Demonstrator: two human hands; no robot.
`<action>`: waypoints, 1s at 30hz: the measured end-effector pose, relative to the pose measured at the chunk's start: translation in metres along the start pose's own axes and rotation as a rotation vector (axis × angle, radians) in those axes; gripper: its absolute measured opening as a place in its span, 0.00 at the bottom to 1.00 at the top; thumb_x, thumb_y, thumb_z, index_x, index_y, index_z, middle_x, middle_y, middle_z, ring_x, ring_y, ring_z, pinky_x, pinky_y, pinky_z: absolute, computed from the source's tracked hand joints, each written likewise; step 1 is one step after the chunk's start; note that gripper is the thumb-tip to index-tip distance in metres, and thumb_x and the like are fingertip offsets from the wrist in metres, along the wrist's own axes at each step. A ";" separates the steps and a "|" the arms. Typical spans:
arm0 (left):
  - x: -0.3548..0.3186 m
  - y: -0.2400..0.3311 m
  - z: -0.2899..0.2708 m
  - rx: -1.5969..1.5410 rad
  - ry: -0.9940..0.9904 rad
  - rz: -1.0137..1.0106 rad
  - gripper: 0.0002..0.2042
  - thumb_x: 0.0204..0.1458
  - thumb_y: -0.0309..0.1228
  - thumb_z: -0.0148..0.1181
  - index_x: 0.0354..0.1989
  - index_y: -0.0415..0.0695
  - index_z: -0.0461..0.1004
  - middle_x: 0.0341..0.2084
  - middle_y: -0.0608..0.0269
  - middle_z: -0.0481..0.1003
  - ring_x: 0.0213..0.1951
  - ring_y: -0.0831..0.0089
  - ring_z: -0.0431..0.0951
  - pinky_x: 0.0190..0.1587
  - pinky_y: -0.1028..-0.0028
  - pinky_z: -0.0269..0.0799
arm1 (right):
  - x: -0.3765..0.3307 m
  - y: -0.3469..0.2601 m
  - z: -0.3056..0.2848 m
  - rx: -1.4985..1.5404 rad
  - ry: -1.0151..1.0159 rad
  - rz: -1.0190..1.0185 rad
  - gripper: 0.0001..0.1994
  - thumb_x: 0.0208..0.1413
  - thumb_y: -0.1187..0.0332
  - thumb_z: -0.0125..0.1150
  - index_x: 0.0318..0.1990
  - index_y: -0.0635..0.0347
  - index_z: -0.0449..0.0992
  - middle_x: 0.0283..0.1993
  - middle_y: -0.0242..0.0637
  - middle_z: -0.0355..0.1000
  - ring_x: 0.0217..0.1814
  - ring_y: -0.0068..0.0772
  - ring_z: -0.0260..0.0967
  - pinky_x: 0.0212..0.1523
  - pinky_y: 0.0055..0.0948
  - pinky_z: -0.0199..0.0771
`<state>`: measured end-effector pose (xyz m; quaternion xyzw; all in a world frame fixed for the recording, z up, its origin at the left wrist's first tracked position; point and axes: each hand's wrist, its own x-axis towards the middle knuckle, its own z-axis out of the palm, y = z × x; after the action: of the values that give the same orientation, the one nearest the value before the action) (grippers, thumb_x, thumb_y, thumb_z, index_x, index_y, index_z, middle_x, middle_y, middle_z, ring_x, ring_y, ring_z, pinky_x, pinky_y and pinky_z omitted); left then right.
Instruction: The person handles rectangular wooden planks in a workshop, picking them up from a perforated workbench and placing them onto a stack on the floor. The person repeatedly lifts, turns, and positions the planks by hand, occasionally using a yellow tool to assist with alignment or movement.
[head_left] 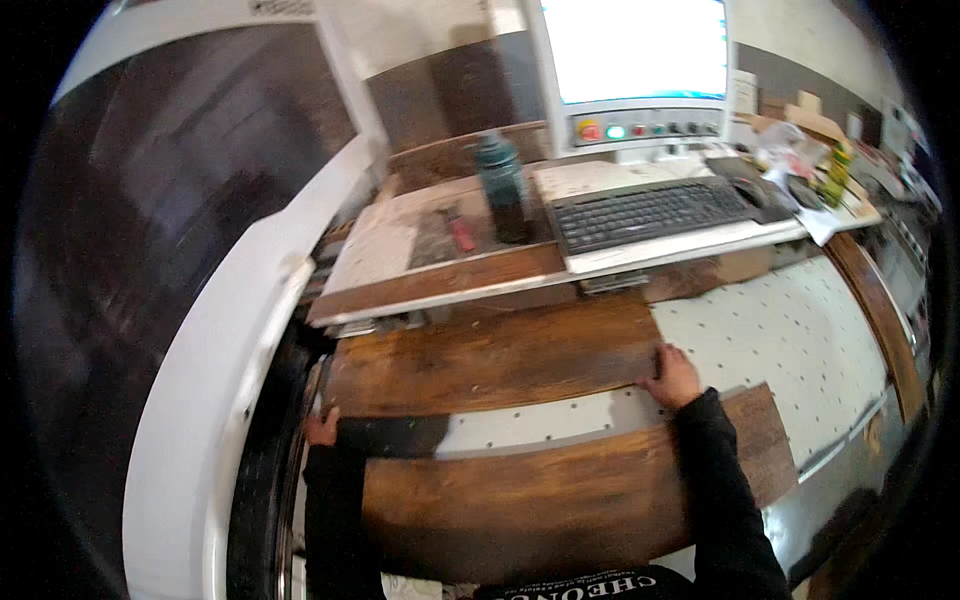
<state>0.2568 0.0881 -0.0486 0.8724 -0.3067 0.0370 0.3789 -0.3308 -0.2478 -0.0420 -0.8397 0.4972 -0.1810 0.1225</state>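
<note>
A brown wood-grain board (490,360) lies lengthwise across the white dotted table top (790,340), just short of the desk. My left hand (322,428) holds it at its near left corner, though most of those fingers are hidden. Gripping the board's right end is my right hand (675,378), with the thumb on the near edge and fingers around the end. Closer to my body, a second wood-grain board (530,500) lies under my right forearm, separated from the first by a strip of white table.
Beyond the boards stands a desk with a keyboard (655,212), a dark bottle (504,190), a red-handled tool (460,232) and a lit monitor (635,50) above a button panel. A white machine frame (215,400) rises at left. A narrow brown strip (875,325) borders the table at right.
</note>
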 end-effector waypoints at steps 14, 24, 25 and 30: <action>0.060 -0.083 0.014 0.648 -0.140 -0.535 0.33 0.48 0.56 0.52 0.54 0.41 0.67 0.47 0.44 0.68 0.49 0.52 0.67 0.50 0.56 0.64 | 0.010 -0.003 -0.012 0.399 0.040 0.328 0.36 0.45 0.47 0.58 0.55 0.68 0.65 0.48 0.58 0.69 0.49 0.55 0.66 0.51 0.40 0.67; 0.040 -0.045 -0.001 0.328 -0.218 -0.533 0.27 0.52 0.50 0.50 0.55 0.44 0.66 0.44 0.51 0.70 0.46 0.56 0.68 0.48 0.57 0.66 | -0.001 0.029 -0.054 1.437 -0.262 0.462 0.30 0.53 0.51 0.56 0.58 0.63 0.65 0.64 0.50 0.56 0.66 0.45 0.51 0.61 0.39 0.56; 0.038 -0.039 -0.001 0.271 -0.224 -0.532 0.26 0.53 0.49 0.50 0.55 0.44 0.66 0.43 0.52 0.70 0.46 0.56 0.69 0.48 0.57 0.66 | 0.001 0.038 -0.048 1.400 -0.246 0.426 0.30 0.52 0.50 0.57 0.56 0.65 0.66 0.60 0.50 0.59 0.63 0.45 0.54 0.59 0.39 0.57; 0.019 -0.023 -0.004 -0.053 -0.309 -0.563 0.23 0.55 0.47 0.49 0.55 0.46 0.66 0.41 0.55 0.71 0.45 0.59 0.69 0.47 0.58 0.67 | -0.016 0.054 -0.081 1.403 -0.199 0.504 0.30 0.53 0.50 0.56 0.55 0.66 0.66 0.60 0.48 0.61 0.58 0.45 0.60 0.55 0.36 0.64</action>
<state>0.2861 0.0933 -0.0547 0.9080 -0.1083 -0.2101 0.3460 -0.4154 -0.2613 0.0069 -0.4377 0.4287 -0.3451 0.7110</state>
